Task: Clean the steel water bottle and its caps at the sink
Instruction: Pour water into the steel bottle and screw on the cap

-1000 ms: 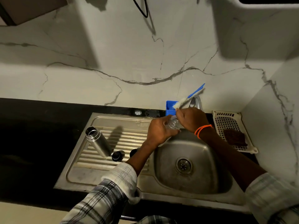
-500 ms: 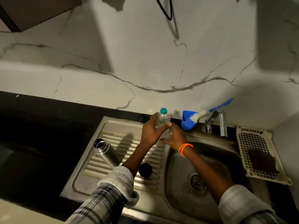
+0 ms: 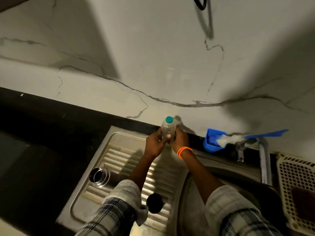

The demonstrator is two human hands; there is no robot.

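Observation:
Both my hands hold a small clear plastic bottle (image 3: 168, 128) with a teal cap, upright at the back edge of the steel drainboard (image 3: 119, 155). My left hand (image 3: 156, 144) grips its left side with the thumb across the front. My right hand (image 3: 180, 139), with orange bands at the wrist, wraps the right side. The open steel water bottle (image 3: 99, 177) lies on the drainboard at the left, its mouth facing me, partly hidden by my left sleeve. One black cap (image 3: 154, 203) sits on the drainboard between my forearms.
A blue cup (image 3: 212, 142) holding a blue-handled white brush (image 3: 242, 136) stands by the tap (image 3: 264, 160) behind the sink basin (image 3: 192, 198). A white perforated tray (image 3: 296, 178) with a brown scrubber lies at the right. Black counter runs to the left.
Both hands carried the clear bottle from over the basin leftward to the back of the drainboard. My right hand closed round the bottle. The view swung left and closer.

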